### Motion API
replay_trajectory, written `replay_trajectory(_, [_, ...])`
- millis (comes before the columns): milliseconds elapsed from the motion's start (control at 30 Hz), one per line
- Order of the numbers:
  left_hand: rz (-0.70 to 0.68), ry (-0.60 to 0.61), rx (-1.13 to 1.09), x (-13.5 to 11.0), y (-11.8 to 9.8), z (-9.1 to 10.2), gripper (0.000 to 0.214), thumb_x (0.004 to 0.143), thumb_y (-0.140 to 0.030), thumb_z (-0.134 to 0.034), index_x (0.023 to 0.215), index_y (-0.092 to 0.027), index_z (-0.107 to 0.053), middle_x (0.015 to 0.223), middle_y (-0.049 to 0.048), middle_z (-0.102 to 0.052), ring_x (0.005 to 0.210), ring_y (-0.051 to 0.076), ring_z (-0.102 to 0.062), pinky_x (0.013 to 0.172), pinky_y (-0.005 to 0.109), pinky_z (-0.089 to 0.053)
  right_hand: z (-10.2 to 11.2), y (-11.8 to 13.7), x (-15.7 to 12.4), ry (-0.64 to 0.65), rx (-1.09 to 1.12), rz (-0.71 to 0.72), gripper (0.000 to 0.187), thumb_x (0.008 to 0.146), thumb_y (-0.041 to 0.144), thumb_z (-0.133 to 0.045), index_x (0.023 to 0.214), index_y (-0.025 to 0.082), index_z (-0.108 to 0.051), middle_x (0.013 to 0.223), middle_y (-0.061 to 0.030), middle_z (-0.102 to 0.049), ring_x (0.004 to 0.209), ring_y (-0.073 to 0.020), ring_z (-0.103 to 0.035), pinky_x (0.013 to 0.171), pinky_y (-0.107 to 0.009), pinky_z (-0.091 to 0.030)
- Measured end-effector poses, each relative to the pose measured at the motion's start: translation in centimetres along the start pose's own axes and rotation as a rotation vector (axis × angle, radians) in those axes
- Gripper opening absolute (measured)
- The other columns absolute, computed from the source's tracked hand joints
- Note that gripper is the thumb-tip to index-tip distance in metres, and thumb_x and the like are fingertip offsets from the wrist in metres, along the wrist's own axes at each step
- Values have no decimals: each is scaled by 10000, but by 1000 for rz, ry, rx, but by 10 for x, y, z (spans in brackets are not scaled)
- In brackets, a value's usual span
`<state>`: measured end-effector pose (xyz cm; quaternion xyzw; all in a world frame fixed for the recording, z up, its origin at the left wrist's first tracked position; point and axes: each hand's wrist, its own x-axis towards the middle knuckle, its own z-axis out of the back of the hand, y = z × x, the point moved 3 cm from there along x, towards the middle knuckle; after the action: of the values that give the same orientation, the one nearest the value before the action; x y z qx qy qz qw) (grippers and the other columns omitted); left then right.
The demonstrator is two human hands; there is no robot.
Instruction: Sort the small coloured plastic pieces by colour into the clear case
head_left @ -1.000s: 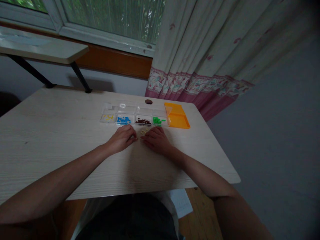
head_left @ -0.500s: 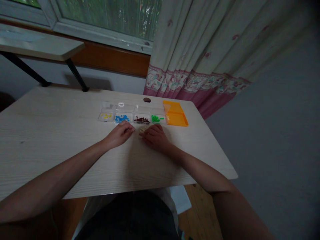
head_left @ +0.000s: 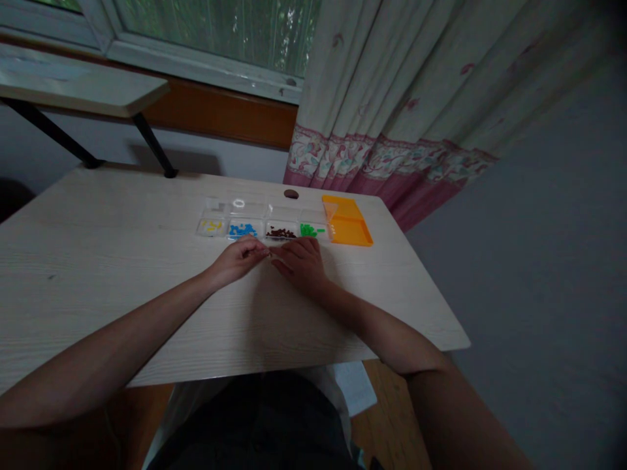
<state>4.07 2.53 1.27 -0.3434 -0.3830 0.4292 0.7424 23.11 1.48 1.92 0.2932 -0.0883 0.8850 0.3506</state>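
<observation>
Over the table, the fingertips of my left hand (head_left: 241, 256) and my right hand (head_left: 302, 262) meet. Both hands are closed in a pinch around something tiny, too small to name. Just behind them sits a clear plastic case (head_left: 245, 209) with its lids raised. Its compartments hold yellow pieces (head_left: 211, 225), blue pieces (head_left: 242, 230), dark brown pieces (head_left: 281, 233) and green pieces (head_left: 309, 230). My right hand is nearest to the brown and green ones, my left hand to the blue.
Beside the case, at its right, lies an orange open box (head_left: 355, 232). The pale wooden table (head_left: 161, 326) has a round hole (head_left: 291, 194) near its back edge. A raised shelf (head_left: 83, 85) stands at the back left, and a curtain (head_left: 362, 104) hangs behind.
My right hand has moved left, so its fingertips now meet those of my left hand. The small pale thing that showed by my right fingers is now hidden. The view shifted slightly.
</observation>
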Motion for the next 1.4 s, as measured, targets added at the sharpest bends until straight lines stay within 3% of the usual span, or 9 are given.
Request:
replay_trajectory(167, [-12,10,-25,2,4,-3,334,878,-497,-579,812,-189,-689,819,40,-584,814,170,-545,768,323,-451,3,-2,1,-2,8,-10,182,958,352,-575,1058,320,-724,938,-12,-696,974,-185,-557,956,-371,-329])
replay_trajectory(633, [-13,34,-5,-2,7,-3,300,904,-441,-564,904,-191,-730,876,45,-606,809,154,-563,736,287,-451,11,-13,-3,-44,15,-8,185,961,296,-560,1006,319,-737,937,-2,-712,965,-182,-564,979,-375,-325])
replay_trajectory(867, [-3,31,36,-1,3,-1,325,921,-431,-517,910,-192,-738,894,60,-626,812,167,-576,752,307,-463,33,-53,-3,-167,-32,-148,227,975,328,-520,998,295,-744,907,-24,-720,913,-194,-592,940,-391,-343])
replay_trajectory(1033, [-23,25,58,-1,7,-1,330,927,-427,-502,908,-195,-737,871,55,-621,789,156,-568,724,286,-454,50,-99,-8,-242,-178,-413,319,991,369,-456,1033,257,-752,954,-66,-708,966,-226,-574,934,-403,-327])
replay_trajectory(1200, [-57,40,74,-1,10,-2,306,938,-397,-501,920,-202,-736,857,46,-620,798,155,-581,740,284,-455,53,-134,-15,-86,-281,-568,318,971,338,-463,985,224,-759,991,-79,-717,1018,-258,-522,913,-418,-289])
replay_trajectory(1400, [-34,59,100,-2,2,0,287,933,-363,-500,927,-199,-735,865,47,-616,787,152,-576,716,277,-453,44,-148,-26,78,-363,-647,301,942,306,-479,930,206,-764,960,-106,-713,1004,-275,-468,873,-431,-260])
